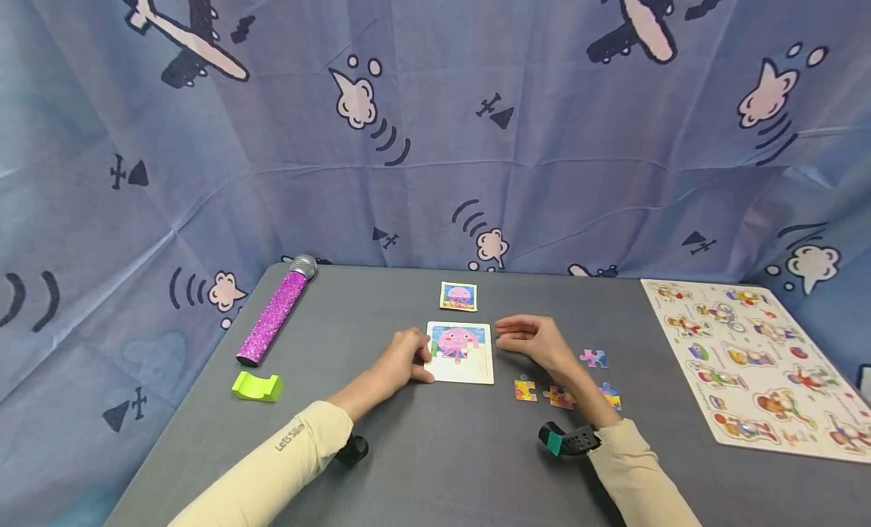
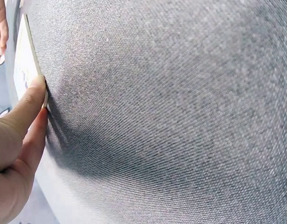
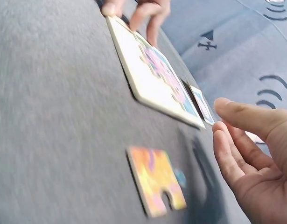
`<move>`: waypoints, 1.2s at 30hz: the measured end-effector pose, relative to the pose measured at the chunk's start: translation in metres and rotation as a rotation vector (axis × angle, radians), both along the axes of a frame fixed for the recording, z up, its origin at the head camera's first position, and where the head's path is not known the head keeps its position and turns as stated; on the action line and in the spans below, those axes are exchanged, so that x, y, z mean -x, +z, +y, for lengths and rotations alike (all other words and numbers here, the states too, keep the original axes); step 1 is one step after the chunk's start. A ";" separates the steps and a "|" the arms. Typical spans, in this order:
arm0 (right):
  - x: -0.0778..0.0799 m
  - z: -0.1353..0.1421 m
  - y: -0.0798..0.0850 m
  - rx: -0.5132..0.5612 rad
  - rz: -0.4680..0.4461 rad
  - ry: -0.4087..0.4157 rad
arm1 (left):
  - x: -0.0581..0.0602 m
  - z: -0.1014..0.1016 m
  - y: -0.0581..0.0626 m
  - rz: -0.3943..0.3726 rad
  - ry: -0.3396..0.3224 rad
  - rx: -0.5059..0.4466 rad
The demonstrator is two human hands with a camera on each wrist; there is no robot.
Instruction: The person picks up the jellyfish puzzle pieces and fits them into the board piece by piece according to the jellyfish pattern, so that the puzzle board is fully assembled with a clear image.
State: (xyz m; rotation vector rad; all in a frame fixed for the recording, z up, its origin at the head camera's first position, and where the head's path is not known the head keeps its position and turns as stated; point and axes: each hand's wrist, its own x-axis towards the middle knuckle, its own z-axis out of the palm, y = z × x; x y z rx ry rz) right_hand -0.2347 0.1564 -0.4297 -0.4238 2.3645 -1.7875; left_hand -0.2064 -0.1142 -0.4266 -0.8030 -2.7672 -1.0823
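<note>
A square jigsaw tray (image 1: 466,372) lies flat on the gray table (image 1: 395,459), the hub of my clock face as I follow through the remote cameras. Its pink sea-creature picture fills the upper part, while the stretch from four to eight o'clock is largely bare. The left hand (image 1: 403,355), at nine o'clock, pinches the tray's edge near the corner toward me. The right hand (image 1: 537,342) hovers at three, thumb and fingers bent toward one another across a narrow gap, nothing visible between them. A small picture card (image 1: 459,296) sits at twelve; a yellow piece (image 1: 525,391) lies loose at four, with three other loose pieces (image 1: 594,358) farther out between three and four.

I judge the step in hand to be filling the tray, well under way but unfinished. To my eye, the next move calls for the right hand to pick up a loose piece, perhaps the yellow one, and match its tabs to the bare part while the left steadies the tray.
</note>
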 end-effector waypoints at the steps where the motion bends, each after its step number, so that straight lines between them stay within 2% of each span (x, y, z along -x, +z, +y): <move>1: 0.000 0.004 0.000 0.002 0.000 -0.002 | 0.000 0.000 0.000 0.002 0.001 0.002; 8: -0.004 0.028 0.002 0.004 0.006 -0.029 | -0.001 -0.001 0.000 0.016 0.001 0.013; 17: -0.008 0.056 0.002 -0.060 -0.003 -0.080 | -0.002 -0.002 0.000 0.020 -0.003 0.019; 24: -0.012 0.077 0.004 -0.095 0.041 -0.109 | -0.002 -0.001 -0.001 -0.007 0.004 0.014; 36: -0.018 0.112 0.006 -0.157 0.092 -0.144 | -0.001 0.001 0.001 -0.002 -0.004 -0.007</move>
